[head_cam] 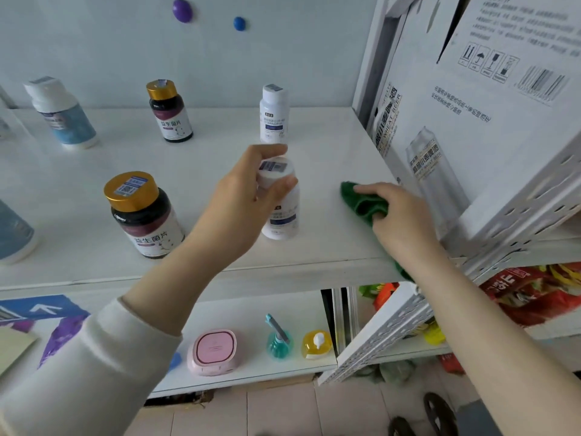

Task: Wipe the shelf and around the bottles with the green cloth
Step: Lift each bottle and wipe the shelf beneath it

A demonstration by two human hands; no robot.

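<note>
The white shelf (330, 146) is biggest. The beer box (471, 136) stands at 3 o'clock from my right hand (402, 215). My left hand (245, 202) grips a white bottle (281, 221) by its cap. My right hand squeezes the green cloth (361, 202), down on the shelf at 3 o'clock from that bottle. If the smooth cap slips, the bottle may tip and hit the other white bottle (273, 114) at 12 o'clock. A wide wipe may bump the box.

head cam, close, looking fwd and down over shelf (314, 146)
</note>
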